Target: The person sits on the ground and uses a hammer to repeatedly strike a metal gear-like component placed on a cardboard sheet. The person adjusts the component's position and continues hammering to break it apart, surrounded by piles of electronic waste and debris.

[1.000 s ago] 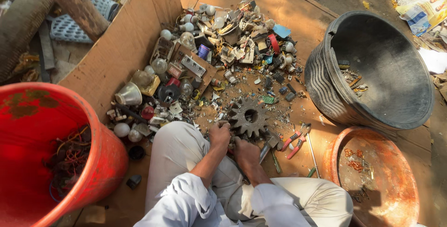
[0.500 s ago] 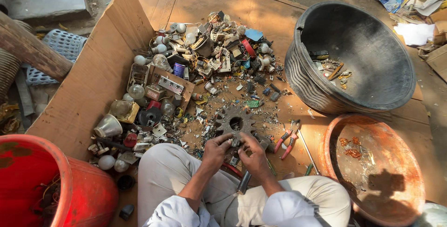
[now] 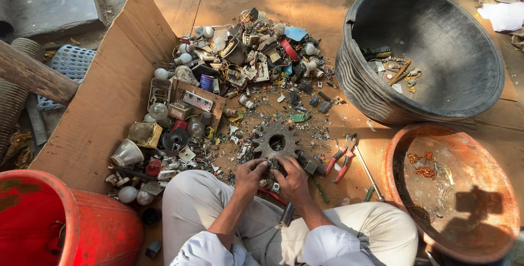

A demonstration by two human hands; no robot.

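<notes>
My left hand (image 3: 250, 174) and my right hand (image 3: 290, 177) meet just below a toothed metal gear (image 3: 276, 140) lying flat on the cardboard (image 3: 103, 108). Both hands pinch a small scrap part (image 3: 271, 165) between their fingertips; what it is I cannot make out. My knees in pale trousers frame the hands. Beyond the gear spreads a heap of scrap (image 3: 234, 75): bulbs, small circuit boards, metal fittings, bits of plastic. Red-handled pliers (image 3: 338, 159) lie just right of my right hand.
A big black tub (image 3: 480, 108) with a few scraps stands at the right. Below it is a rusty orange pan (image 3: 393, 157) with copper bits. A red bucket (image 3: 93, 228) stands at the lower left. A wooden beam (image 3: 33, 75) and a blue crate (image 3: 73, 61) lie left.
The view has tilted and drawn closer, so the red bucket slid toward the lower left. My hands came together from the left of the gear to just below it.
</notes>
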